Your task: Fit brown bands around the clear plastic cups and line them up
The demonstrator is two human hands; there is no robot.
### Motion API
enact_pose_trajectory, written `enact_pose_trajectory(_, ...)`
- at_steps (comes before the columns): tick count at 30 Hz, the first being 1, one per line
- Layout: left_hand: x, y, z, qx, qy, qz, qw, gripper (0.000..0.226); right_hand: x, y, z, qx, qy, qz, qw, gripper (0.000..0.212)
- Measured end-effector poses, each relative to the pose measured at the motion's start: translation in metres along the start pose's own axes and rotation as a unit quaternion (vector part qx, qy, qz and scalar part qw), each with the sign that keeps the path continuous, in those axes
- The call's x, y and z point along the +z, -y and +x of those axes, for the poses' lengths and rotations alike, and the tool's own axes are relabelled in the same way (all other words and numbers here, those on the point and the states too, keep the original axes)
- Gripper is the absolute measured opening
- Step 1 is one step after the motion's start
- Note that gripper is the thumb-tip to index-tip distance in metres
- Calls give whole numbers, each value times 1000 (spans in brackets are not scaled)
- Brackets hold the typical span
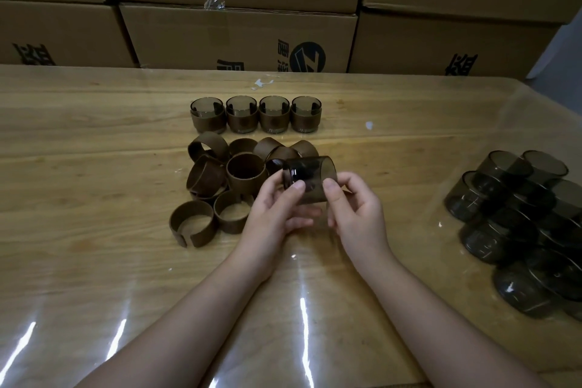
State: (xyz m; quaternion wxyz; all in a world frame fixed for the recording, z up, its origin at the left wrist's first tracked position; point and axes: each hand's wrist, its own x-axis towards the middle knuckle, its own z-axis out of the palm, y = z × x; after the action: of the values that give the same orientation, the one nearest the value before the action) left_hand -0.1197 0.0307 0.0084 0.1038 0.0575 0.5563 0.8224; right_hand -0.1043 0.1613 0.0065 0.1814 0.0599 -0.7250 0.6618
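a clear cup (310, 178), tipped sideways, is pinched by the left hand (277, 214) and right hand (356, 214) over a glossy wooden table (94, 142) backed by stacked cardboard boxes (239, 35). brown bands (220, 179) and four banded cups (255, 114) lie beyond; bare cups (519, 224) at right run off frame.

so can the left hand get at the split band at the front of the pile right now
Probably yes. The split band lies just left of the left hand, with nothing between them. But that hand helps the right hand hold the cup, so it must let go first.
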Motion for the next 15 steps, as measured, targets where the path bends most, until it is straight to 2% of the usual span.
enact_pose_trajectory(4,0,1,3,-1,-20,-8,1000,68,0,-3,5,4,-15,4,1000,6)
enact_pose_trajectory(7,0,1,3,-1,-13,7,1000,61,0,-8,9,30,3,-8,1000,35)
enact_pose_trajectory(9,0,1,2,-3,-16,16,1000,59,0,-8,11,42,22,4,999,45)
enact_pose_trajectory(15,-2,2,2,4,-9,43,999,76,-1,-13,15,69,69,22,995,50)
